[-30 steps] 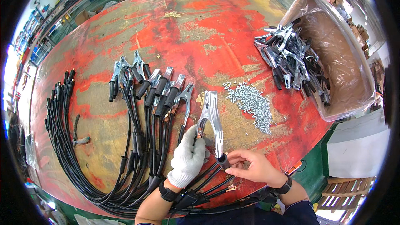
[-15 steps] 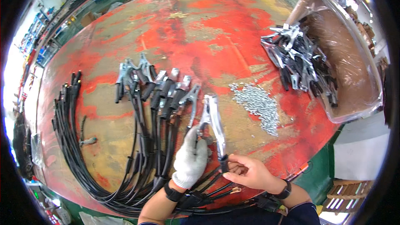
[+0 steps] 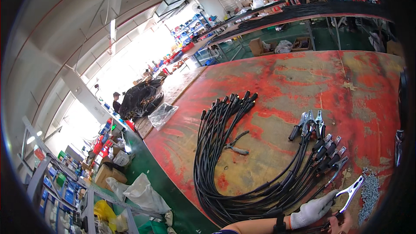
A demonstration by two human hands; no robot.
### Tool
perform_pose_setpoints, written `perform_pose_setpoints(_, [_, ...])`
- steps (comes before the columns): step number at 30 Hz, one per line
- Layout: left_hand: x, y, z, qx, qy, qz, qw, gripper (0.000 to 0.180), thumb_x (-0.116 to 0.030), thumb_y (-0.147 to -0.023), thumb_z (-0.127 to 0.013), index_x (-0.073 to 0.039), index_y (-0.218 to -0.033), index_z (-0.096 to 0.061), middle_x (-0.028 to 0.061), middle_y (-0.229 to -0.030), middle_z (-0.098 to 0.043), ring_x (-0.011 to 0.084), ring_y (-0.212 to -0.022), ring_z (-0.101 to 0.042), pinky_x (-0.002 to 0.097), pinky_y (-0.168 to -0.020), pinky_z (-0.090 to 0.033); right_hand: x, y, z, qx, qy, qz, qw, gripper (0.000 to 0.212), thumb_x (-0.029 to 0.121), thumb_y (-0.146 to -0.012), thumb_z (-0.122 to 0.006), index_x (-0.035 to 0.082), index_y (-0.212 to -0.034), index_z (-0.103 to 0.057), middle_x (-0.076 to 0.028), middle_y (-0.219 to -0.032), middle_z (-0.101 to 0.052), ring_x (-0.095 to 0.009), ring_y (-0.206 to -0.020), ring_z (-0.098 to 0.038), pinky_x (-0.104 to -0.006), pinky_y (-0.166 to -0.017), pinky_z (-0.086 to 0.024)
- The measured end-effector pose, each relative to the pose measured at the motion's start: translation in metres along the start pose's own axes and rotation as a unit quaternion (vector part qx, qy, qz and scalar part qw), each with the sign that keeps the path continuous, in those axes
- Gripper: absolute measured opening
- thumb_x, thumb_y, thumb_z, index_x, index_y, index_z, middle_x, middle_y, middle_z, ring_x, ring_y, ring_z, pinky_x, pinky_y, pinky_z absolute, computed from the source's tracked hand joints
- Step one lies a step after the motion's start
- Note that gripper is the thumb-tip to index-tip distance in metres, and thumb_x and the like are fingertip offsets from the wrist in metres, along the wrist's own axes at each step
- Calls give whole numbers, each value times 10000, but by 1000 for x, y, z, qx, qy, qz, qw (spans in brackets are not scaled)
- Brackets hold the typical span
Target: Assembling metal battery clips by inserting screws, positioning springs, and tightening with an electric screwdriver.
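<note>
Gripping a silver clamp [image 3: 356, 186] near the lower right of the head view, the gloved left hand [image 3: 313, 212] closes its fingers around it, beside small metal pieces [image 3: 369, 194]; the bare right hand [image 3: 341, 224] sits below, its grasp unclear.

Table [image 3: 286, 82]: red coating, patchy and worn over dull tan, rough-looking. Clamp [image 3: 356, 185]: bare metal, bright, smooth. Cables [image 3: 206, 160]: black rubber- or plastic-like sheathing, low sheen. Glove [image 3: 313, 213]: matt white cloth. Small pieces [image 3: 369, 190]: shiny metal. Bag [image 3: 162, 116]: thin, clear, glossy plastic. Floor [image 3: 184, 190]: green, smooth.
</note>
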State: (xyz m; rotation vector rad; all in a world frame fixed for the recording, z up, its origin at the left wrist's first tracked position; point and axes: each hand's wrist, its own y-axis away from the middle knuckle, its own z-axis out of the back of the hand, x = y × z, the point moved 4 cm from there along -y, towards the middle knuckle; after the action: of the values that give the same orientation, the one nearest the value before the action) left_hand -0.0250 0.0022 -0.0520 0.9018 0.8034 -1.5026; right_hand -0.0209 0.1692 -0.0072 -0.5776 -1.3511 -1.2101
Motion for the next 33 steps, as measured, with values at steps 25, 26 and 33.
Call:
perform_pose_setpoints(25, [-38, 1, 10, -52, -68, -143, 986, 542, -188, -887, -532, -76, -1399, -392, 153, -711, -614, 317, -566, -614, 405, -504, -483, -6, 5, 20, -38, -187, -18, 981, 184, 87, -921, -605, 17, -1090, -584, -69, -952, -640, -127, -808, -571, -248, -701, -471])
perform_pose_setpoints(26, [-36, 1, 11, -55, -69, -141, 986, 542, -188, -887, -532, -76, -1399, -392, 153, -711, -614, 317, -566, -614, 405, -504, -483, -4, 3, 19, -35, -187, -17, 982, 184, 87, -921, -605, 17, -1090, -584, -69, -952, -640, -127, -808, -571, -248, -701, -471])
perform_pose_setpoints(33, [-2, -7, -10, 8, -302, -203, 931, 463, -160, -919, -452, -17, -1357, -417, 222, -1131, -601, 342, -967, -622, 414, -728, -515, -7, -5, 23, -59, -60, 99, 991, 203, 138, -881, -630, 5, -1031, -594, -78, -901, -642, -168, -768, -592, -313, -672, -491])
